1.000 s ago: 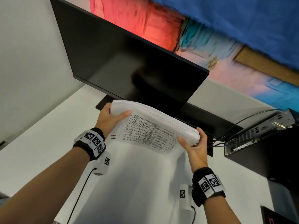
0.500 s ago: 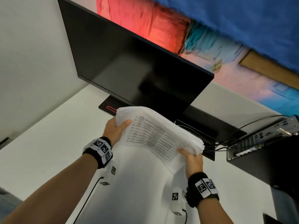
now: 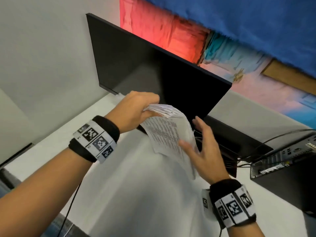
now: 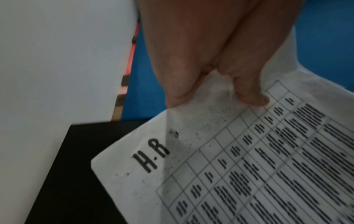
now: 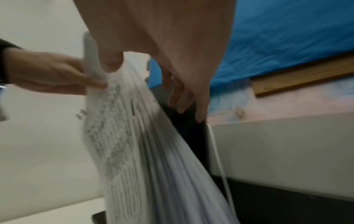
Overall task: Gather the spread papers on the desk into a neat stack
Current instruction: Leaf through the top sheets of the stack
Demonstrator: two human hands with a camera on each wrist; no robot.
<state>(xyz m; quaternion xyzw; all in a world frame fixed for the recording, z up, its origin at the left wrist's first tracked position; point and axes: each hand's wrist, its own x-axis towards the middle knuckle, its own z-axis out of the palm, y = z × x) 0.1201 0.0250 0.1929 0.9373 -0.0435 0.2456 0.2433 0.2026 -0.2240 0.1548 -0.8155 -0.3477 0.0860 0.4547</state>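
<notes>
Stack of printed papers [image 3: 169,132] held upright in the air above the white desk [image 3: 51,147], in front of the dark monitor [image 3: 153,72]. Gripped at its top end by the left hand [image 3: 135,112], fingers curled over the upper edge and thumb pressed on the near side; from the left wrist view, fingertips [image 4: 252,98] pinching the front sheet [image 4: 249,166] just above its printed table. Sheets fanned slightly at the top, hanging down and bowing toward the lower right. Right hand [image 3: 201,151] beside the lower half of the stack, fingers straight and spread apart: thumb on the printed front face, the other fingers reaching round the far edge behind the sheets, not clamped. In the right wrist view, paper edges [image 5: 153,144] running down between thumb and fingers [image 5: 184,97]. Black computer case [image 3: 282,177] with cables to the right.
</notes>
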